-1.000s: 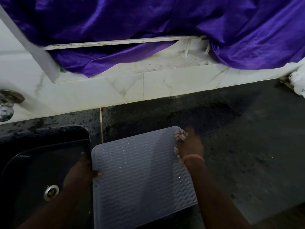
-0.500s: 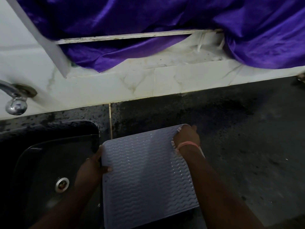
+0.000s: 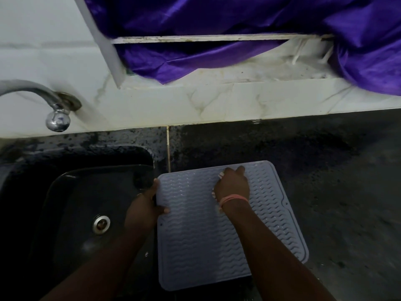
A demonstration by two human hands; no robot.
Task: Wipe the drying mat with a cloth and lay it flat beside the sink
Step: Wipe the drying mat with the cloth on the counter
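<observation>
- The cloth [image 3: 219, 178] is almost wholly hidden under the right hand [image 3: 232, 186]; only small striped bits show at the hand's edge.
- The tap [image 3: 43, 101] is cut by the left edge.
- The purple fabric [image 3: 238, 22] runs beyond the top and right edges (its full shape unknown).

We are seeing the right hand [image 3: 231, 185], with the cloth [image 3: 219, 179] bunched under it, sliding left across the drying mat [image 3: 208, 233]: a second ago it was sitting at the mat's far right corner, and now it is pressing on the ribbed surface near the middle of the far edge, leaving that corner bare. The left hand [image 3: 145, 207] is shifting its hold too, its fingers now reaching up toward the far left corner while the thumb is lying on top. Our view is swinging left, bringing the tap [image 3: 56, 118] fully into sight.
</observation>
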